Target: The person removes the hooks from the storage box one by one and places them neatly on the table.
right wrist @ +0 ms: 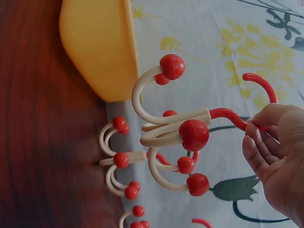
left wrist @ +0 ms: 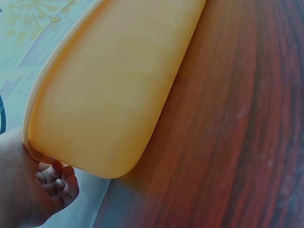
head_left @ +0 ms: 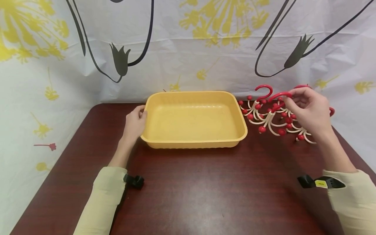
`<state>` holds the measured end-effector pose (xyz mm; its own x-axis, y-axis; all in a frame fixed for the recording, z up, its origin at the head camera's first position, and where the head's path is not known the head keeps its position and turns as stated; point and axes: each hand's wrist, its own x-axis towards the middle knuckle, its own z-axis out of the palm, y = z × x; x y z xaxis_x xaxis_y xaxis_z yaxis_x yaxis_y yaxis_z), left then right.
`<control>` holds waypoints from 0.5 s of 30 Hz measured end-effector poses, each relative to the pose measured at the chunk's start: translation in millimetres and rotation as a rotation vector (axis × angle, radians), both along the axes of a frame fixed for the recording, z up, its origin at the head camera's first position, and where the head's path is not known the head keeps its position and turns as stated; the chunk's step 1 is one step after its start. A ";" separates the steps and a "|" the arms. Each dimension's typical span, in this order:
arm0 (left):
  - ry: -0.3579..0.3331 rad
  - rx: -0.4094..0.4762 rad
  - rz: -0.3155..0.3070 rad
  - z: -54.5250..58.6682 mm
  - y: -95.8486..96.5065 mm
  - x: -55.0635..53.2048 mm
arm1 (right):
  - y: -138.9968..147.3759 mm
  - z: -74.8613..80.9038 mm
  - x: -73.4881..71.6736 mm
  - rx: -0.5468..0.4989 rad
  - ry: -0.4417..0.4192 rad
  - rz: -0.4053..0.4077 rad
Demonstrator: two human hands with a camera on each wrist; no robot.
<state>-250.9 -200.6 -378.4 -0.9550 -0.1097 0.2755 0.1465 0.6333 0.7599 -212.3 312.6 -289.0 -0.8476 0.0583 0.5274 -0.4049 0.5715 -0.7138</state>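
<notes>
A yellow plastic tub (head_left: 194,144) sits on the table with its inside facing up. My left hand (head_left: 135,122) grips the tub's left rim, and its fingers curl at that edge in the left wrist view. With my right hand (head_left: 312,109) I pinch the red hook of a multi-arm hanger (right wrist: 197,115), whose cream curved arms end in red balls. This hanger is raised, to the right of the tub. More hangers of the same kind (right wrist: 137,156) lie on the table behind and below it, partly hidden by my hand and the held one.
The dark red-brown wooden table (head_left: 194,186) runs toward me in front of the tub. Behind it hangs a white cloth (head_left: 164,58) with yellow flowers and dark stems, reaching down to the table's far edge. The other hangers sit close to the tub's right side.
</notes>
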 end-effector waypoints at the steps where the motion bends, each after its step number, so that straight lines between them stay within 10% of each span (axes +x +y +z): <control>1: 0.000 -0.001 0.000 0.0 0.1 0.1 | 1.9 -1.6 0.0 0.004 -0.005 -0.003; 15: -0.003 0.000 -0.002 -0.1 0.8 0.2 | 21.5 -30.8 -4.3 0.114 -0.085 0.012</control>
